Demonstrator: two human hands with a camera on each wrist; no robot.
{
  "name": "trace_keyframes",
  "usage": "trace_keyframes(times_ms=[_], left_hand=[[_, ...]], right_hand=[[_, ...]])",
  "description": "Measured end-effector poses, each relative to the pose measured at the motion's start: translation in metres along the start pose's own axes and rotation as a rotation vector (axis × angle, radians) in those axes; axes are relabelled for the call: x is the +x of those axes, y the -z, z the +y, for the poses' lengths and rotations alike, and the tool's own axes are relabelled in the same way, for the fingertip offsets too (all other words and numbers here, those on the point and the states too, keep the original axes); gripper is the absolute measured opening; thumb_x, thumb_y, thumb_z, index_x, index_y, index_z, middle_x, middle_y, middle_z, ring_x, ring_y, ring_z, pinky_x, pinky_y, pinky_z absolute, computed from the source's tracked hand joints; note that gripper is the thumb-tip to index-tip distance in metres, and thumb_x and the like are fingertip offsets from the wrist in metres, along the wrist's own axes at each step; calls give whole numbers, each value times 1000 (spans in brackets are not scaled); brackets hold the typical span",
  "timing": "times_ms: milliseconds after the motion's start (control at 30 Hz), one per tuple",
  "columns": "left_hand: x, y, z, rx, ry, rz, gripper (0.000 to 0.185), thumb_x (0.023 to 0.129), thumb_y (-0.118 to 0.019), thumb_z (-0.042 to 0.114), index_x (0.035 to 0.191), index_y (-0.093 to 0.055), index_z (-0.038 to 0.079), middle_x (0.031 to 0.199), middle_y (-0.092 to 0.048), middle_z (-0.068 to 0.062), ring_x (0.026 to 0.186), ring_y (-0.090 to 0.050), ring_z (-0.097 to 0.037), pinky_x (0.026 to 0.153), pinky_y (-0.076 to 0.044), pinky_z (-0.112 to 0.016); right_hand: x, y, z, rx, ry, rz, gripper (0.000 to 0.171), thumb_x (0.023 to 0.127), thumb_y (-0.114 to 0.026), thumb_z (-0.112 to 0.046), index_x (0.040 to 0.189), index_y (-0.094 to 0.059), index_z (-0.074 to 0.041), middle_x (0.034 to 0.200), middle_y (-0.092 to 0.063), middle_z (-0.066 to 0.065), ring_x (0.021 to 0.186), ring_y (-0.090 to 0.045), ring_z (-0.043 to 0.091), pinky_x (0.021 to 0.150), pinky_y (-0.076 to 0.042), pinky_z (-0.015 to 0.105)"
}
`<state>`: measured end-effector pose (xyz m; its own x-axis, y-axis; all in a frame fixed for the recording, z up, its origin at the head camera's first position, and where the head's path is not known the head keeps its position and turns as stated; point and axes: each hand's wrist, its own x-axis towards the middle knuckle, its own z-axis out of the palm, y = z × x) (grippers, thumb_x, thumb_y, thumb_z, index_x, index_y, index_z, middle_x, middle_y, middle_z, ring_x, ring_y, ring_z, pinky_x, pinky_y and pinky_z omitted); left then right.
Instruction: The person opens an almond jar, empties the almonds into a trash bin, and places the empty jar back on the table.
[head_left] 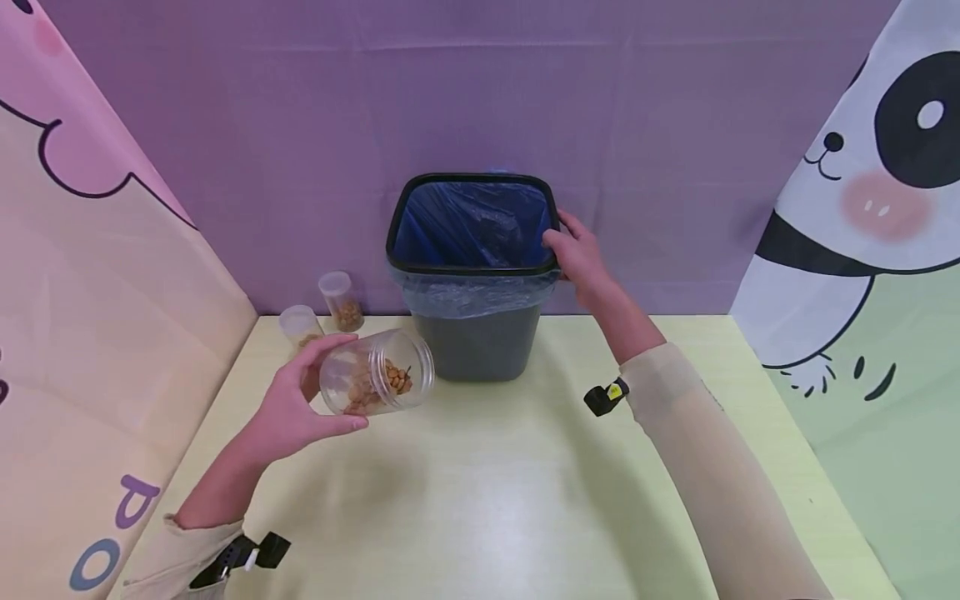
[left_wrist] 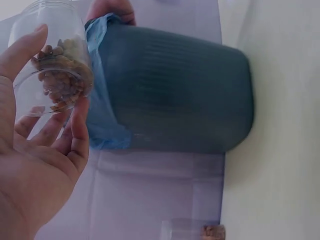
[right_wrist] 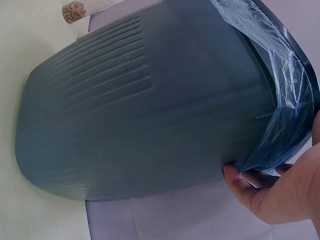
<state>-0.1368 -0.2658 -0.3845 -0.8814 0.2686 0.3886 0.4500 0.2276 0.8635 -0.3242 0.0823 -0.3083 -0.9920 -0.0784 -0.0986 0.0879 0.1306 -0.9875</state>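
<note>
Clear plastic jar [head_left: 377,372], part full of brown nuts, lies tipped sideways in my left hand [head_left: 288,408], thumb and fingers curled round it, left of centre in the head view, mouth pointing right toward the dark grey waste bin [head_left: 480,342]. My right hand [head_left: 581,254] grips the bin's right rim, fingers hooked over the blue liner bag [head_left: 472,225]. Bin stands on the pale yellow table [head_left: 495,500], centre frame. Two smaller jars [head_left: 341,300] stand behind, against the purple backdrop.
</note>
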Motion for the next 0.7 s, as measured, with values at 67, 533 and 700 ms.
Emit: trace_keyframes(times_ms=[67, 533, 700], left_hand=[[6, 7, 3, -3, -10, 2, 93, 61, -82, -18, 142, -39, 0, 129, -48, -10, 115, -49, -19, 89, -47, -21], [28, 51, 28, 100, -11, 34, 93, 61, -79, -22, 142, -41, 3, 130, -48, -8, 115, -49, -18, 87, -46, -16], [34, 65, 33, 38, -12, 22, 90, 61, -76, -26, 141, -42, 1, 126, -50, -11, 107, -54, -19, 83, -48, -18]], right_hand=[[0, 1, -1, -4, 1, 6, 64, 90, -50, -20, 152, -33, -26, 148, -40, 2, 115, -52, 29, 93, -44, 42], [-4, -3, 0, 29, 13, 25, 63, 89, -51, -18, 150, -37, -25, 147, -41, 2, 114, -53, 31, 95, -45, 43], [-5, -10, 0, 48, 32, 32, 63, 88, -50, -16, 150, -39, -24, 147, -41, 2, 111, -53, 33, 89, -47, 40]])
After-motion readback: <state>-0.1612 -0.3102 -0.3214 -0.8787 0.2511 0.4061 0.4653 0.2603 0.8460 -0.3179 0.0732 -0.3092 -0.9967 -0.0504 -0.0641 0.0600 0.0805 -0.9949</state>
